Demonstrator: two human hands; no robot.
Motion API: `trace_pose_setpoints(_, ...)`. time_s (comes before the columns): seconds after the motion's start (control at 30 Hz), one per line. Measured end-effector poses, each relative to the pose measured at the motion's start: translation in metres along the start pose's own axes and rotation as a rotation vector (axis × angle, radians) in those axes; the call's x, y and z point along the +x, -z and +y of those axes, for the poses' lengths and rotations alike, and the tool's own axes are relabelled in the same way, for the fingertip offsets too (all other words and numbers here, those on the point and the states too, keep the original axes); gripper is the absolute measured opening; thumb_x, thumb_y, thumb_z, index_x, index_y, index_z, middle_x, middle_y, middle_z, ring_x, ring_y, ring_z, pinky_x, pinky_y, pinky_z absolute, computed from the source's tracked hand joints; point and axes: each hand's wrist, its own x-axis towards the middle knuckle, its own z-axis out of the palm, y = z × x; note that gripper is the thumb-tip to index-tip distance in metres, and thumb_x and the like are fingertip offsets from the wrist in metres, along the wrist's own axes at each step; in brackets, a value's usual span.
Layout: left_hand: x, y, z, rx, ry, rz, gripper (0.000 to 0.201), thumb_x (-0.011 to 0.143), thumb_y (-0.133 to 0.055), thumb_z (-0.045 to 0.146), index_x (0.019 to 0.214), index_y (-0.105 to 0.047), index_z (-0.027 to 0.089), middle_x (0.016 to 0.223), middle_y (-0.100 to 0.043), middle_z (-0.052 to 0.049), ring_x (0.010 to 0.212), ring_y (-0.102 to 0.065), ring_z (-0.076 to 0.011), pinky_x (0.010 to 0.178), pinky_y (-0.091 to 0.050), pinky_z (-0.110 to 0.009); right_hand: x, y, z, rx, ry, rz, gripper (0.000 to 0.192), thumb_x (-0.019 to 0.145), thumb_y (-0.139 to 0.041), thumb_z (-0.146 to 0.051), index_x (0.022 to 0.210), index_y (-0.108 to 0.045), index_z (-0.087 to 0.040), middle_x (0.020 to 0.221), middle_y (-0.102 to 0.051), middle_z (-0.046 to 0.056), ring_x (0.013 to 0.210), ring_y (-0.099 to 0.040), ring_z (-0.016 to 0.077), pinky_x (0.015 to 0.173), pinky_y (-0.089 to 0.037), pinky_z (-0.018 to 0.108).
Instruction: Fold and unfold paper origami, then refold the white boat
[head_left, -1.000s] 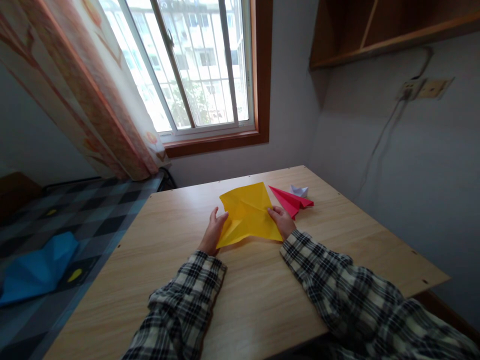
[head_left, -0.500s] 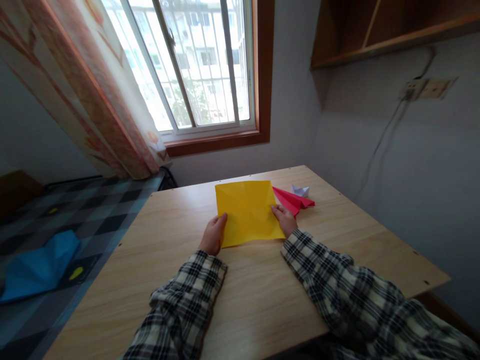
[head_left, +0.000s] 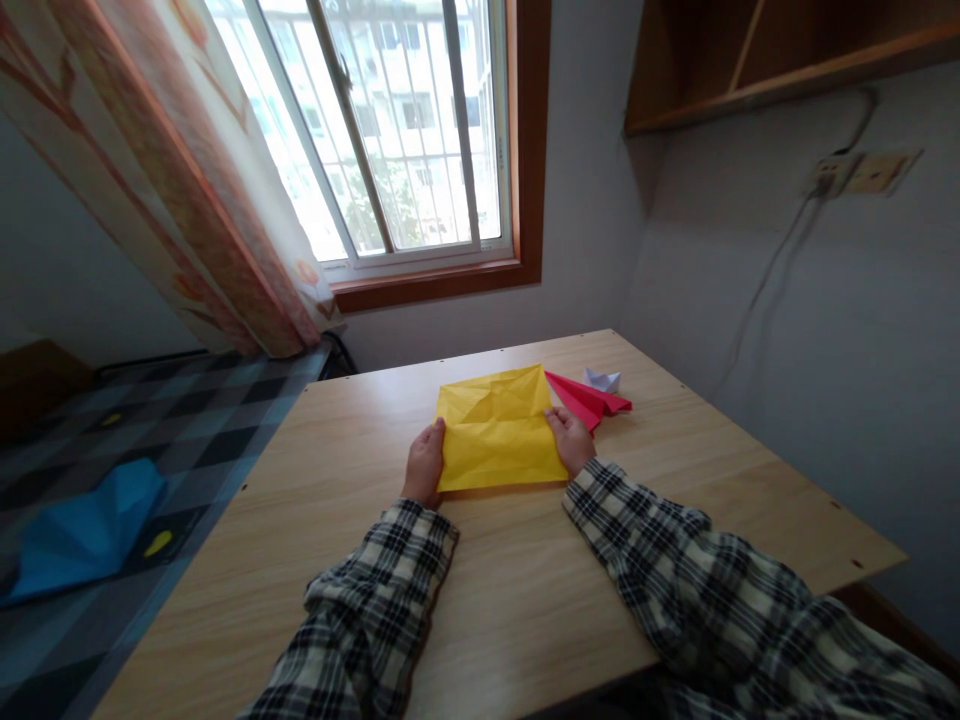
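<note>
A creased yellow paper sheet (head_left: 499, 430) lies over the wooden table (head_left: 525, 590), held at both side edges. My left hand (head_left: 424, 467) grips its left edge, thumb on top. Its right edge is pinched by my right hand (head_left: 571, 441). Both arms wear plaid sleeves. Just beyond my right hand lies a folded red paper plane (head_left: 592, 399), with a small white folded paper boat (head_left: 602, 379) behind it.
A window (head_left: 390, 130) with a patterned curtain (head_left: 165, 170) stands behind the table. A wall runs along the table's right side, with a wooden shelf (head_left: 780, 50) above. To the left is a checked bed cover (head_left: 150, 440) with a blue cloth (head_left: 82, 530).
The yellow sheet went from a slanted, partly folded shape to a flat square, then came down lower toward the table, its far edge now slightly peaked. Both hands kept hold of its sides.
</note>
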Motion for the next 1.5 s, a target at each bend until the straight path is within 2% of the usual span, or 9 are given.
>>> trace_pose_setpoints(0.23, 0.004, 0.009, 0.0, 0.2, -0.181, 0.02, 0.048, 0.078, -0.058, 0.063, 0.089, -0.062, 0.017, 0.075, -0.069, -0.002, 0.067, -0.064, -0.0185, 0.056, -0.051, -0.027, 0.002, 0.003, 0.009, -0.139, 0.03, 0.091, 0.046, 0.077, -0.053, -0.065, 0.068, -0.055, -0.021, 0.056, -0.058, -0.001, 0.057, -0.058, 0.017, 0.052, -0.045, 0.026)
trace_pose_setpoints(0.4, 0.018, 0.043, 0.005, 0.643, -0.279, 0.253, 0.04, 0.085, -0.05, 0.055, 0.092, -0.06, 0.018, 0.07, -0.064, -0.003, 0.063, -0.063, -0.0198, 0.055, -0.05, -0.029, 0.003, -0.002, 0.013, 0.018, -0.068, 0.069, 0.043, 0.076, -0.054, -0.063, 0.08, -0.054, -0.02, 0.049, -0.05, -0.007, 0.038, -0.046, 0.01, 0.038, -0.037, 0.02)
trace_pose_setpoints(0.57, 0.026, 0.069, 0.013, 1.094, -0.534, 0.465, 0.049, 0.08, -0.058, 0.037, 0.121, -0.054, 0.01, 0.113, -0.061, -0.018, 0.108, -0.058, -0.03, 0.098, -0.045, -0.048, 0.002, -0.003, 0.012, 0.065, -0.042, 0.021, 0.04, 0.078, -0.053, -0.059, 0.082, -0.056, -0.019, 0.049, -0.049, -0.008, 0.037, -0.045, 0.008, 0.037, -0.036, 0.018)
trace_pose_setpoints(0.67, 0.016, 0.057, 0.01, 1.28, -0.69, 0.353, 0.048, 0.087, -0.05, 0.036, 0.127, -0.053, 0.012, 0.13, -0.053, -0.019, 0.129, -0.043, -0.0306, 0.112, -0.031, -0.047, 0.001, -0.003, 0.011, 0.071, -0.038, 0.004, 0.038, 0.079, -0.053, -0.056, 0.081, -0.057, -0.019, 0.049, -0.05, -0.007, 0.038, -0.045, 0.0077, 0.037, -0.036, 0.018)
trace_pose_setpoints(0.73, 0.005, 0.041, 0.002, 1.375, -0.67, 0.216, 0.047, 0.09, -0.044, 0.038, 0.13, -0.052, 0.015, 0.135, -0.051, -0.017, 0.132, -0.04, -0.0291, 0.114, -0.028, -0.045, 0.001, -0.003, 0.011, 0.074, -0.036, -0.001, 0.037, 0.08, -0.052, -0.056, 0.081, -0.057, -0.019, 0.049, -0.05, -0.007, 0.038, -0.045, 0.0075, 0.037, -0.036, 0.017)
trace_pose_setpoints(0.83, -0.009, 0.018, -0.011, 1.555, -0.435, 0.033, 0.05, 0.092, -0.042, 0.046, 0.134, -0.053, 0.02, 0.149, -0.04, -0.014, 0.141, -0.028, -0.0329, 0.115, -0.02, -0.051, 0.0, -0.003, 0.01, 0.078, -0.037, 0.0, 0.036, 0.079, -0.052, -0.055, 0.081, -0.057, -0.019, 0.05, -0.049, -0.008, 0.038, -0.044, 0.0073, 0.037, -0.036, 0.017)
trace_pose_setpoints(0.97, -0.009, 0.016, -0.015, 1.626, -0.224, -0.082, 0.06, 0.09, -0.041, 0.056, 0.141, -0.046, 0.026, 0.154, -0.036, -0.013, 0.142, -0.026, -0.0369, 0.113, -0.017, -0.057, -0.002, -0.003, 0.007, 0.07, -0.034, -0.004, 0.035, 0.08, -0.052, -0.053, 0.081, -0.058, -0.019, 0.05, -0.05, -0.007, 0.039, -0.045, 0.0073, 0.037, -0.036, 0.017)
trace_pose_setpoints(1.23, 0.013, 0.056, 0.003, 1.67, -0.205, 0.116, 0.061, 0.088, -0.045, 0.057, 0.137, -0.052, 0.022, 0.15, -0.039, -0.017, 0.14, -0.027, -0.039, 0.11, -0.019, -0.059, -0.003, -0.003, 0.005, 0.08, -0.035, -0.022, 0.036, 0.079, -0.053, -0.055, 0.08, -0.058, -0.019, 0.05, -0.05, -0.007, 0.039, -0.045, 0.008, 0.038, -0.036, 0.019)
trace_pose_setpoints(1.5, 0.017, 0.057, 0.012, 1.73, -0.342, 0.334, 0.049, 0.09, -0.045, 0.049, 0.122, -0.064, 0.017, 0.122, -0.06, -0.017, 0.114, -0.05, -0.0336, 0.096, -0.039, -0.045, -0.005, -0.003, 0.004, 0.004, 0.01, -0.038, 0.035, 0.081, -0.05, -0.053, 0.08, -0.058, -0.019, 0.05, -0.049, -0.007, 0.041, -0.046, 0.0096, 0.04, -0.037, 0.02)
